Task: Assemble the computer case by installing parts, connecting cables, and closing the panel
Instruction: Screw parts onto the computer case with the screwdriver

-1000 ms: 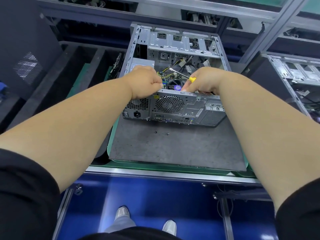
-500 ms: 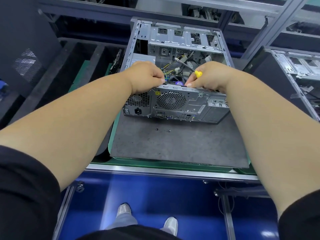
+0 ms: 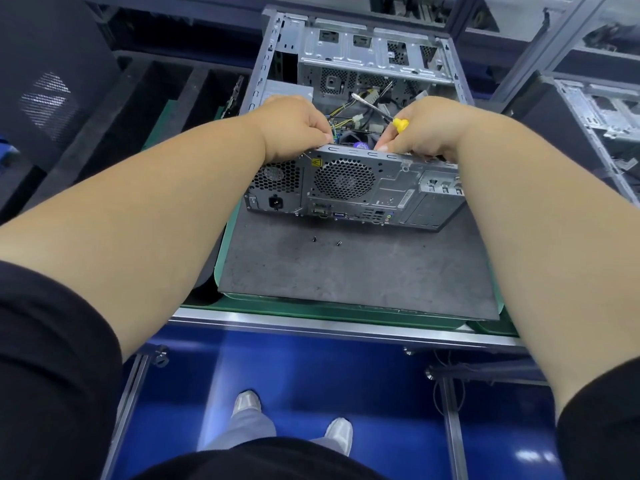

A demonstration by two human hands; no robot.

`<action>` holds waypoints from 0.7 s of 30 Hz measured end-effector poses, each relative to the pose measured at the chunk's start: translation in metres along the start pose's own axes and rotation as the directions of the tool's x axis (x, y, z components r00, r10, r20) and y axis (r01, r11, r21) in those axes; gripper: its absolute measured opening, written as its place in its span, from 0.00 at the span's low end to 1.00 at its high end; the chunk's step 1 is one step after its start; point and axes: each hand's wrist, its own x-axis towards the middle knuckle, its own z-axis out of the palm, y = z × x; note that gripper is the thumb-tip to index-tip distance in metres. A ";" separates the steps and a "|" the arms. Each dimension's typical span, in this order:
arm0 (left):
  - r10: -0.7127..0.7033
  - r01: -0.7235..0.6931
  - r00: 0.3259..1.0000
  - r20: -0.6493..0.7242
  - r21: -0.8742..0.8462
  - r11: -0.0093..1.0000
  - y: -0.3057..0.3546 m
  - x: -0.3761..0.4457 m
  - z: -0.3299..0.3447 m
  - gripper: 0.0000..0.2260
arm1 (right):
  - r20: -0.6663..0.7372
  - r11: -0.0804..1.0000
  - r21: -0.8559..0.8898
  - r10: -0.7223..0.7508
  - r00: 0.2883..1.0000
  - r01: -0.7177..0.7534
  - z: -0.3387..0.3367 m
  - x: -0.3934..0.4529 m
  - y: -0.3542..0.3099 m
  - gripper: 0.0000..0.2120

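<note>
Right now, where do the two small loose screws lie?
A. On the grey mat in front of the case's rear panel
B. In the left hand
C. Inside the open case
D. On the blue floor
A: the two screws lie on the grey mat, just in front of the computer case rear panel.

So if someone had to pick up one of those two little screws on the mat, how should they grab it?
Pinch it from straight above, fingertips on either side of its shaft. Both screws lie loose on the flat mat in front of the case, nothing crowding them. They look too small to wrap fingers round.
</note>
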 end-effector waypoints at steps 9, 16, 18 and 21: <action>-0.006 0.006 1.000 0.008 0.009 1.000 0.002 -0.003 0.000 0.13 | 0.001 1.000 0.030 0.004 1.000 -0.004 0.001 0.000 0.001 0.04; -0.019 0.019 1.000 0.017 0.018 1.000 0.004 -0.005 -0.001 0.13 | 0.038 0.998 0.060 0.025 0.999 -0.027 -0.001 0.000 0.001 0.05; -0.031 0.031 0.999 0.024 0.017 0.999 0.005 -0.006 -0.001 0.13 | 0.048 0.996 0.077 0.032 0.998 -0.036 -0.001 0.000 0.001 0.05; -0.037 0.037 0.999 0.023 0.016 0.999 0.003 -0.006 0.000 0.13 | 0.042 0.993 0.110 0.034 0.999 -0.039 -0.001 0.001 0.003 0.05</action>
